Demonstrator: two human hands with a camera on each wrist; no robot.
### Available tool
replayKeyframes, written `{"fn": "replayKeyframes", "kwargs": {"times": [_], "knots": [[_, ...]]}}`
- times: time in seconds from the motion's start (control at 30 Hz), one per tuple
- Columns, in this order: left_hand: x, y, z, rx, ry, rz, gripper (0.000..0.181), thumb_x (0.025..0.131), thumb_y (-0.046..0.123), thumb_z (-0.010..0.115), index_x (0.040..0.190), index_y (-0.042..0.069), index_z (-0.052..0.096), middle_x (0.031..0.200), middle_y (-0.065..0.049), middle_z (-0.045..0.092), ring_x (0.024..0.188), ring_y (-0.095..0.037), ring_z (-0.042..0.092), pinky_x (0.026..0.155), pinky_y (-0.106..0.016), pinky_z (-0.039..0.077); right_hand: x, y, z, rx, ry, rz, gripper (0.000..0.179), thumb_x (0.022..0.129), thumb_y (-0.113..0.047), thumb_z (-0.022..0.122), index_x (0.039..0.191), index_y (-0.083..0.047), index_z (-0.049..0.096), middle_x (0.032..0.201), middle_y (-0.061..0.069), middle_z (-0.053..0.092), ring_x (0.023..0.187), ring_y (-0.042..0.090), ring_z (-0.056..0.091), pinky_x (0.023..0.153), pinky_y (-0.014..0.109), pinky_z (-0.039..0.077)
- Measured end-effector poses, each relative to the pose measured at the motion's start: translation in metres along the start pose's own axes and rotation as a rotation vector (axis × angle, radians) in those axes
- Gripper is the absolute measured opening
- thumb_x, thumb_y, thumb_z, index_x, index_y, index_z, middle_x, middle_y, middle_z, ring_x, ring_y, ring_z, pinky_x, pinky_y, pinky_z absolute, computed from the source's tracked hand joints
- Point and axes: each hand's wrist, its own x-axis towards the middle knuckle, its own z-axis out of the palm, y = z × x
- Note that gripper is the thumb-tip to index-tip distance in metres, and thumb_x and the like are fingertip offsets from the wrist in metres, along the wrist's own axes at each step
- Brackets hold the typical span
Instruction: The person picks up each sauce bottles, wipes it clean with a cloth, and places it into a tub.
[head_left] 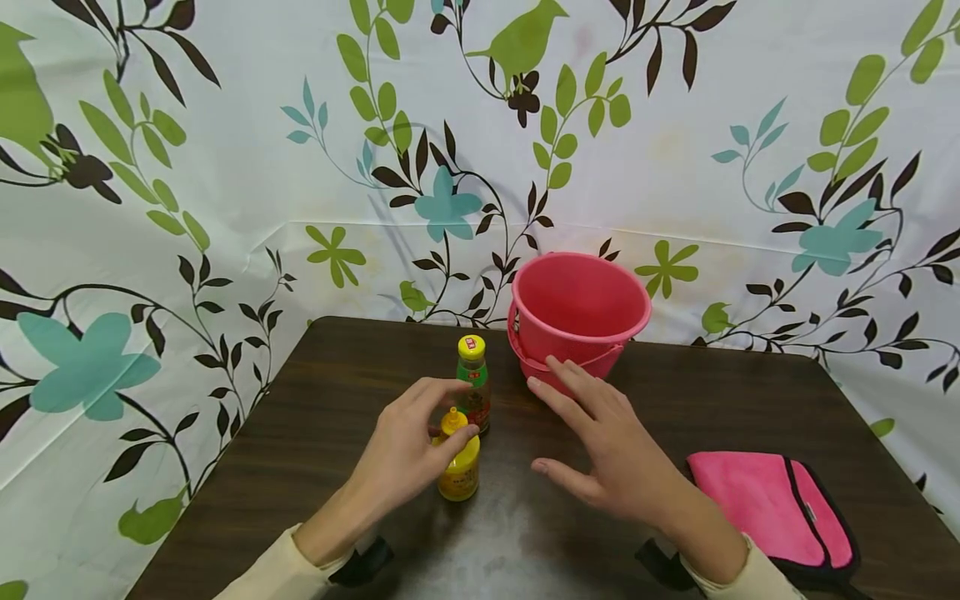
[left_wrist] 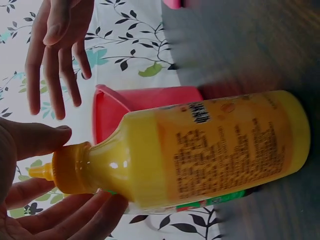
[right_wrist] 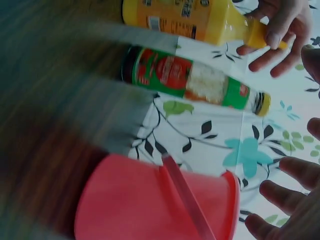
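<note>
A yellow squeeze bottle [head_left: 459, 471] with a pointed nozzle cap stands upright on the table. Around its cap is my left hand [head_left: 408, 446], thumb on one side and fingers on the other, loosely spread; firm contact cannot be made out. Just behind it stands a glass bottle [right_wrist: 187, 80] with a yellow lid and a green and red label, partly hidden in the head view by the left hand. My right hand [head_left: 611, 442] hovers with spread fingers, holding nothing, in front of a pink bucket [head_left: 577, 296].
On the dark wooden table [head_left: 300, 433], a pink pouch [head_left: 765, 504] with black trim lies at the right, beside the right forearm. A white cloth [head_left: 247, 183] printed with leaves and birds hangs behind the table. The bucket's handle [right_wrist: 187, 195] hangs down its side.
</note>
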Motion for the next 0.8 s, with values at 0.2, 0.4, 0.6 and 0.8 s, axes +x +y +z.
{"fn": "replayKeyframes", "kwargs": {"times": [0.2, 0.4, 0.6, 0.8], "knots": [[-0.005, 0.000, 0.002, -0.001, 0.011, -0.009, 0.044, 0.079, 0.007, 0.092, 0.118, 0.009, 0.072, 0.107, -0.005, 0.072, 0.097, -0.018, 0.073, 0.077, -0.027, 0.065, 0.004, -0.009, 0.017, 0.038, -0.043, -0.029, 0.098, 0.082, -0.045, 0.088, 0.165, -0.027, 0.038, 0.175, 0.004, 0.031, 0.158, 0.031, 0.035, 0.116, 0.065, 0.044], [-0.006, 0.003, 0.003, 0.034, -0.009, -0.040, 0.038, 0.076, 0.004, 0.094, 0.106, 0.010, 0.073, 0.099, -0.001, 0.070, 0.089, -0.014, 0.072, 0.079, -0.030, 0.065, 0.002, -0.016, 0.029, 0.041, -0.126, -0.019, 0.095, 0.087, -0.050, 0.083, 0.166, -0.034, 0.033, 0.177, 0.001, 0.027, 0.160, 0.032, 0.034, 0.118, 0.067, 0.041], [-0.006, 0.003, 0.002, 0.063, -0.016, -0.037, 0.037, 0.075, 0.004, 0.094, 0.105, 0.010, 0.074, 0.100, -0.003, 0.074, 0.084, -0.013, 0.069, 0.076, -0.028, 0.063, 0.001, -0.019, 0.033, 0.051, -0.209, 0.022, 0.094, 0.088, -0.054, 0.080, 0.167, -0.039, 0.030, 0.178, -0.004, 0.023, 0.161, 0.030, 0.031, 0.121, 0.067, 0.037], [-0.005, 0.003, 0.003, 0.080, 0.007, 0.003, 0.036, 0.075, 0.005, 0.094, 0.105, 0.010, 0.075, 0.101, -0.003, 0.076, 0.083, -0.012, 0.067, 0.073, -0.028, 0.060, 0.001, -0.016, 0.029, 0.029, -0.160, 0.007, 0.096, 0.086, -0.054, 0.082, 0.166, -0.037, 0.032, 0.177, -0.003, 0.025, 0.160, 0.029, 0.032, 0.119, 0.068, 0.039]]}}
